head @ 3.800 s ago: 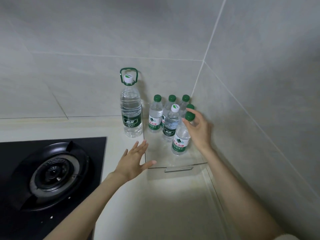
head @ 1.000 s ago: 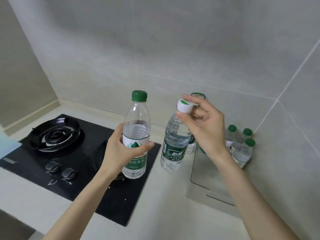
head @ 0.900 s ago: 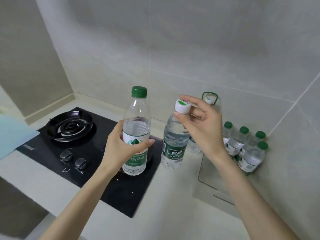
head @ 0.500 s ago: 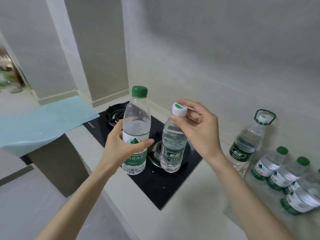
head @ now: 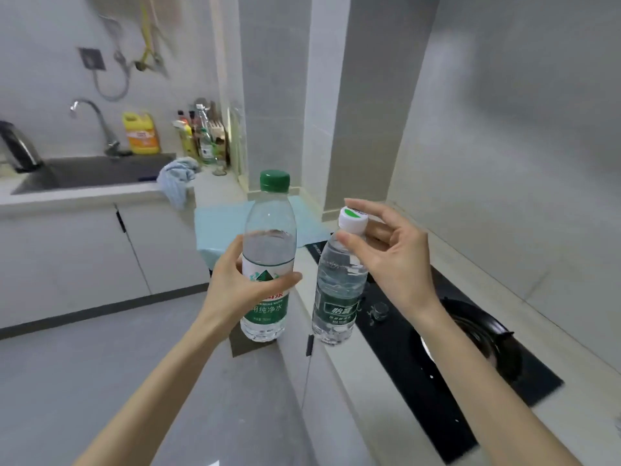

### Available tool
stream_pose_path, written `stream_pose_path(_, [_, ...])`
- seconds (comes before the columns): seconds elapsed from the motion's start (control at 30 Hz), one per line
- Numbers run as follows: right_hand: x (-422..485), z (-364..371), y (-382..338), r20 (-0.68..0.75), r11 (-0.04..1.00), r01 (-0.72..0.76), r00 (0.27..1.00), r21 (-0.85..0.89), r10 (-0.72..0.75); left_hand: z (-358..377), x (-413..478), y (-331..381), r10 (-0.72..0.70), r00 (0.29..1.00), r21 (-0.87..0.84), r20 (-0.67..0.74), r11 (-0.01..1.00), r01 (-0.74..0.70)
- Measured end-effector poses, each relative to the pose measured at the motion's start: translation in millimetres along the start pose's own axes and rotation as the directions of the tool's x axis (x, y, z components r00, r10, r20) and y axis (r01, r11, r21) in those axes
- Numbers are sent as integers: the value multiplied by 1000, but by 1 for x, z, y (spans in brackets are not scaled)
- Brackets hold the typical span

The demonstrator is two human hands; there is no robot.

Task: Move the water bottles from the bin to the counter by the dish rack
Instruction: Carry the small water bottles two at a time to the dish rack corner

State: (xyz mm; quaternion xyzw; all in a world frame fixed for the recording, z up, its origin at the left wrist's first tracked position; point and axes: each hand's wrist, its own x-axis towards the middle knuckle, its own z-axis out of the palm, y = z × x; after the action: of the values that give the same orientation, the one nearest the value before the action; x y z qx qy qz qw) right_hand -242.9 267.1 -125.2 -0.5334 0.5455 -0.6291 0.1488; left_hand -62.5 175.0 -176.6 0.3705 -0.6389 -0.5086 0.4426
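My left hand (head: 242,290) grips the middle of a clear water bottle with a green cap (head: 268,243), held upright in the air. My right hand (head: 393,260) pinches the white cap of a second water bottle with a dark green label (head: 337,297), which hangs from my fingers. Both bottles are in front of me above the counter's corner. The bin and the other bottles are out of view.
A black gas hob (head: 470,358) lies on the counter at the right. Across the floor stands a counter with a dark sink (head: 94,173), a tap (head: 97,122), a yellow jug (head: 141,132), several bottles (head: 198,136) and a blue cloth (head: 178,176). A light blue sheet (head: 218,227) covers a surface behind my hands.
The view has swung left from the corner with the bin to the sink side of the kitchen. Both hands keep the same hold on their bottles. The remaining bottles have left the view.
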Motion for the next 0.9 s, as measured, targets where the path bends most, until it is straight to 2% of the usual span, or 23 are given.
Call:
stream_pose_path(0.2, [17,113,-11,123,996,14,992,84,-24,-111,2,-10,2,992,30,-123,1000,2])
stream_pose_path(0.33, [25,188,-18,208,991,20,977,131,-47,-183,-3,-15,-9,967,44,-254,999,20])
stream_pose_path(0.67, [52,374,-28,463,965,46,871,257,-165,-342,-13,-39,-5,843,100,-537,992,70])
stream_pose_path(0.9, [86,500,-23,561,936,26,794,352,-233,-443,18,-64,13,756,143,-655,984,107])
